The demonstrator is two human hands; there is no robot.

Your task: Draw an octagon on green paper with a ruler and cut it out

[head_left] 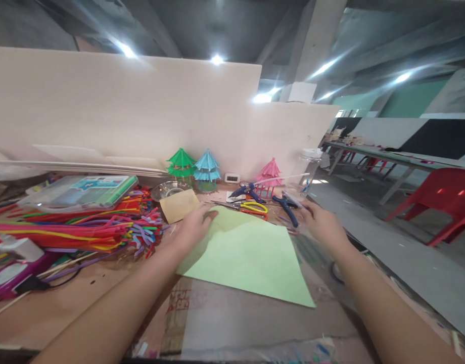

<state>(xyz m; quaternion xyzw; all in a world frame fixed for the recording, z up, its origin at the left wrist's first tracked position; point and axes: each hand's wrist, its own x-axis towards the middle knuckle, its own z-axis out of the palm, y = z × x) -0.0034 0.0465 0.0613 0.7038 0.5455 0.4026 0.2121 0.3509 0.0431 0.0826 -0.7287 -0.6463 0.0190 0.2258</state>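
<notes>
A light green paper sheet [251, 258] lies flat on the table in front of me. My left hand [194, 227] rests on its far left corner, fingers closed over the edge, beside a tan card [178, 205]. My right hand [321, 225] hovers off the sheet's right corner, blurred, close to blue-handled pliers [287, 207]; whether it holds anything is unclear. Yellow-handled scissors [251, 207] and a blue glue gun [247, 192] lie just beyond the sheet.
A heap of coloured pipe cleaners [84, 225] and a clear plastic box [79, 192] fill the left. Green [181, 164], blue [206, 169] and pink [269, 174] paper pagodas stand against the back board. A red chair [440, 202] stands on the right.
</notes>
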